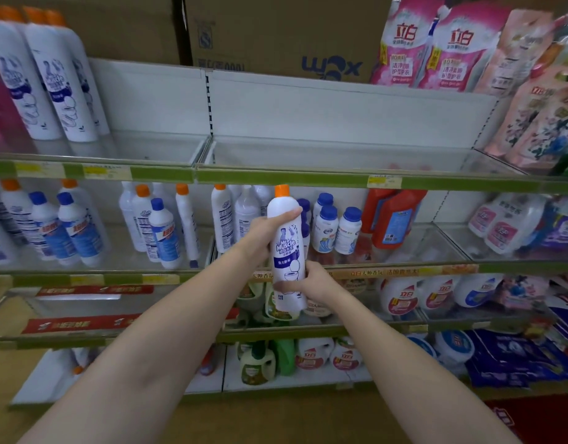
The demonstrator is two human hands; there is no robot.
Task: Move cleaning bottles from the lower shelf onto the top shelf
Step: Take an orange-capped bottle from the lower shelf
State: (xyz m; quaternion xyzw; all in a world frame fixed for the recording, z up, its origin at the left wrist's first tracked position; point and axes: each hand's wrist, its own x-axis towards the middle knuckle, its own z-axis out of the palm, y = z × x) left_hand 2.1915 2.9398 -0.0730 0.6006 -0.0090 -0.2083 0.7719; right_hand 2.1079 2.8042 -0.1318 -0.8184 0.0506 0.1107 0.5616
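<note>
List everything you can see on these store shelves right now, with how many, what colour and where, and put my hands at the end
Held bottle: one, white with orange cap, upright in front of the second shelf.
Top shelf: one, green edge strip, middle section bare.
Matching bottles: at least three, white with orange caps, top shelf left.
Refill pouches: several, pink, top shelf right.
Cardboard boxes: two, brown, behind the top shelf.
Blue-capped bottles: several, white, second shelf.
Orange jug: one, second shelf right of centre.
Detergent jugs: several, white, third shelf right.
Left hand: one, gripping the bottle's upper body.
Right hand: one, gripping its lower part.
</note>
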